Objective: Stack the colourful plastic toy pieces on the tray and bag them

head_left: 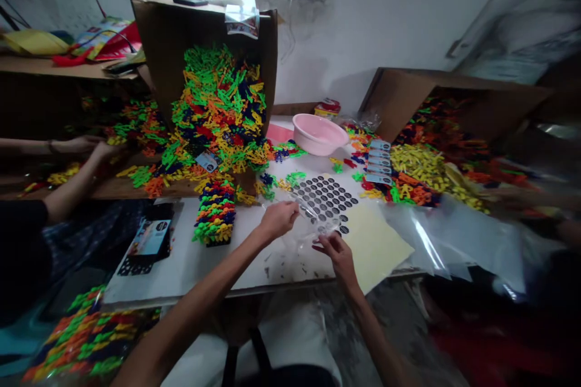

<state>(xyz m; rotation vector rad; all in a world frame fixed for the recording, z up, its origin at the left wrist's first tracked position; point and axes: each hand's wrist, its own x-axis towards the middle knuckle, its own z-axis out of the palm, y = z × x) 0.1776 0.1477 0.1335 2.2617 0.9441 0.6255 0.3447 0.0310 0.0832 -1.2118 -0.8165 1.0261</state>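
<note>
A white surface [254, 269] runs across the scene; at its far left stands a tall cardboard box [157, 36], open towards the near side, with bright plastic pieces [218, 109] spilling out; a tipped carton [394, 97] lies at the far right. A pale yellow sheet [379, 248] lies right of the middle; a pink basin [311, 144] sits beyond it; a neat stack [215, 211] of pieces stands at the left.

Clear film [327, 227] hangs between the person's hands, over the near part of the dark round labels [329, 193]; the left hand [279, 219] pinches its left side, while the right hand [338, 254] has thumb and finger closed on its near right edge; the hands are apart, linked only by the film.

Such thin film probably creases and clings easily, so a light, even pull from both pinches would serve best; its edge is hard to see, so fingertips should feel for it; lifting it slightly would lessen the chance of snagging a label.
</note>
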